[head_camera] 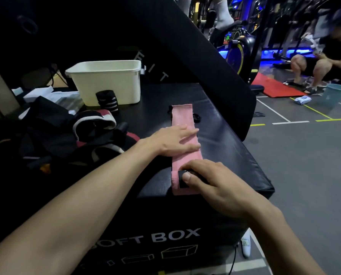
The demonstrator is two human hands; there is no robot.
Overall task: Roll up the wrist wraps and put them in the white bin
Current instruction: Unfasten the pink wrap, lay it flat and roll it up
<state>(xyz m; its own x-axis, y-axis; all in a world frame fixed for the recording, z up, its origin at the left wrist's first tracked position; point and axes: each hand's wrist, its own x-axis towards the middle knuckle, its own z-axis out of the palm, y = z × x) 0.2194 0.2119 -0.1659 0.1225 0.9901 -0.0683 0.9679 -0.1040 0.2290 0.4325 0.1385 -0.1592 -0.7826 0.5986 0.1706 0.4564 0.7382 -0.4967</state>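
Right hand (209, 182) pinches the near end of the pink wrist wrap (183, 124) on the black soft box (225, 135); left hand (173, 140) presses flat mid-strip; white bin (108, 80) behind, rolled black wrap (107, 101) touching it, tangled wraps (94, 124) left

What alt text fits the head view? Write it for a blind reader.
A left hand presses flat on a pink wrist wrap laid out on a black soft box, while the right hand pinches its near end. A white bin stands behind, a rolled black wrap before it.
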